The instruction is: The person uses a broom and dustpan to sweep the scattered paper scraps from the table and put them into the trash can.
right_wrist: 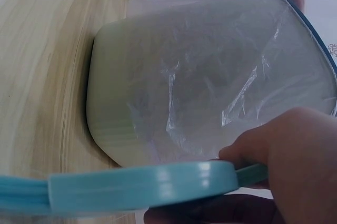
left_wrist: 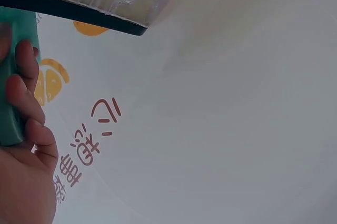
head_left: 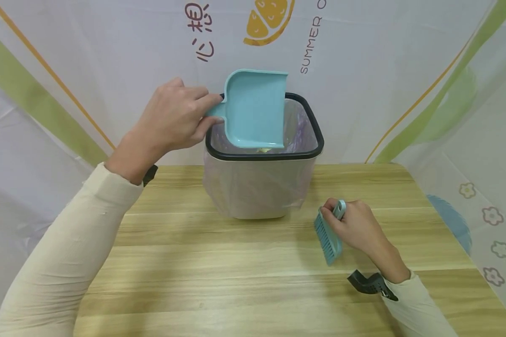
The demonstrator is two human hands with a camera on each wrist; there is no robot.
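My left hand (head_left: 179, 114) grips the short handle of a light-blue dustpan (head_left: 257, 110), its fingers curled round the handle in the left wrist view. The pan is over the mouth of a trash bin (head_left: 261, 187), its inner face toward me and its flat lip to the right. A bit of something pale yellow shows below the pan, inside the bin. My right hand (head_left: 358, 224) holds a light-blue hand brush (head_left: 330, 236) low over the table, right of the bin, with the bristles pointing left. In the right wrist view the brush (right_wrist: 142, 187) lies across the front of the bin.
The bin has a black rim (head_left: 312, 119) and a clear plastic liner folded over its outside. It stands at the back of a wooden table (head_left: 236, 281). A white printed curtain (head_left: 354, 84) hangs right behind the table and along both sides.
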